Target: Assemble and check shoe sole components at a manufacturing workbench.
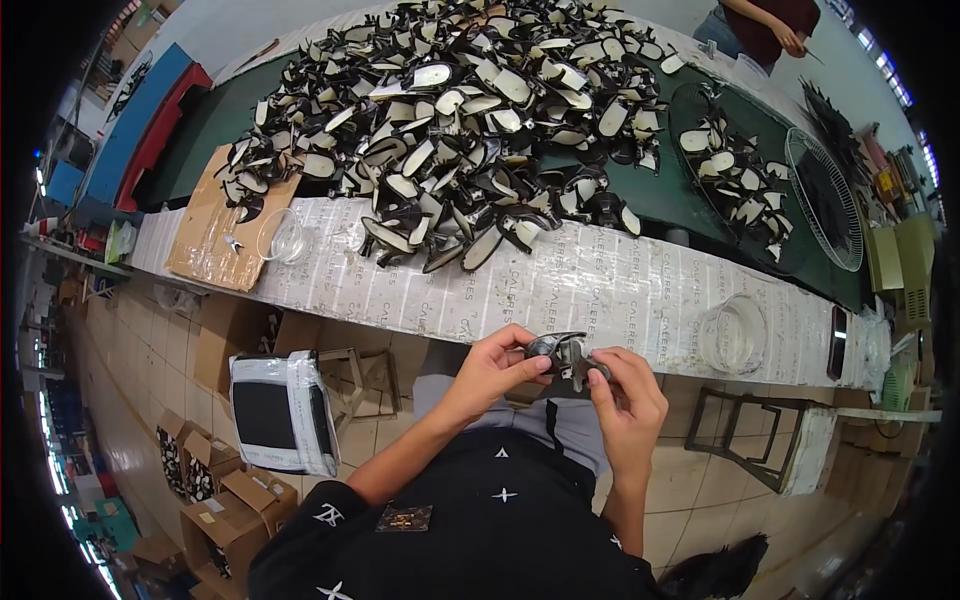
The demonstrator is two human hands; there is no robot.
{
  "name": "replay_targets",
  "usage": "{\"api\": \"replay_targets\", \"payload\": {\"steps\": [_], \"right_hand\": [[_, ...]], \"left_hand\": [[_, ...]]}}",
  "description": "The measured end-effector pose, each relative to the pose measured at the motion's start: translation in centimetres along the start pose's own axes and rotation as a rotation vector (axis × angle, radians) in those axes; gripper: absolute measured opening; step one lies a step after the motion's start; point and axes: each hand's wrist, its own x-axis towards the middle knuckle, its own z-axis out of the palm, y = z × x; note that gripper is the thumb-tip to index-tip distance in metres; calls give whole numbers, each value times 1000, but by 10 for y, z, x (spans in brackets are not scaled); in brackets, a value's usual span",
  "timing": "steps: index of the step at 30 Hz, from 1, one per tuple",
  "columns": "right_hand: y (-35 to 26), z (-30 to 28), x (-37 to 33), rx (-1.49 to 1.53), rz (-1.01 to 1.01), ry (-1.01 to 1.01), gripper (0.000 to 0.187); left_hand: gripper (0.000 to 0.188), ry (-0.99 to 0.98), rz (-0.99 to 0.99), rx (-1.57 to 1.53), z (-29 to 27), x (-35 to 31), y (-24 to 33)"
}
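Note:
Just in front of the near table edge, my left hand point(497, 368) pinches a small, glossy black shoe part point(545, 346) between thumb and fingers. On its right side, my right hand point(632, 392) is closed with thumb and fingertips on a dark piece at the same part; whether that is a separate piece I cannot tell. Beyond my hands, a big heap of black shoe parts with cream soles point(432, 76) covers the table. Its nearest pieces spill onto the white printed covering point(600, 285).
Clear round tubs stand at left point(290, 240) and right point(732, 335). A cardboard sheet point(205, 235) lies left; a phone point(838, 342) right. Wire baskets point(850, 215) stand at far right, near another person point(775, 35). A padded stool point(282, 412) and cardboard boxes point(240, 505) are on the floor.

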Motion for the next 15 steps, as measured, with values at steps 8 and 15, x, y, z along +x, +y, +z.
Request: {"api": "replay_targets", "payload": {"steps": [8,15], "right_hand": [[2,4,-3,-37,38,61,22],[10,1,-6,-142,-3,129,24]], "left_hand": [[19,23,5,36,0,-1,-1],[18,19,-11,43,-2,-1,0]]}}
